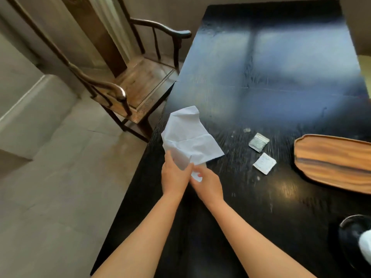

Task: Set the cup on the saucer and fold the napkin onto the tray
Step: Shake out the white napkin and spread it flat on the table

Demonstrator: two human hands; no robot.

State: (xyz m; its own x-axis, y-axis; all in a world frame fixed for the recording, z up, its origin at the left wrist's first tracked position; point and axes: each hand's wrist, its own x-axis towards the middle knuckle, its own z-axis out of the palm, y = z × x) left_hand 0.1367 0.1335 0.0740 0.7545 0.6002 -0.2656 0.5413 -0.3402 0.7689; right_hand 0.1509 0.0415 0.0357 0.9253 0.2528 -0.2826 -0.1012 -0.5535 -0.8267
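Note:
A white paper napkin [187, 137], creased and partly unfolded, is held up over the left edge of the black table [261, 81]. My left hand [174, 175] pinches its lower edge, and my right hand [207, 182] grips the bottom corner just beside it. The wooden tray [331, 161] lies at the right with nothing on it. At the lower right corner a dark saucer [349, 227] shows at the frame edge, with a white object [365, 245], possibly the cup, cut off by the frame.
Two small sachets [259, 141] [264, 163] and some crumbs lie on the table between the napkin and the tray. A wooden armchair [136, 81] stands at the table's left side. Pale tiled floor lies to the left.

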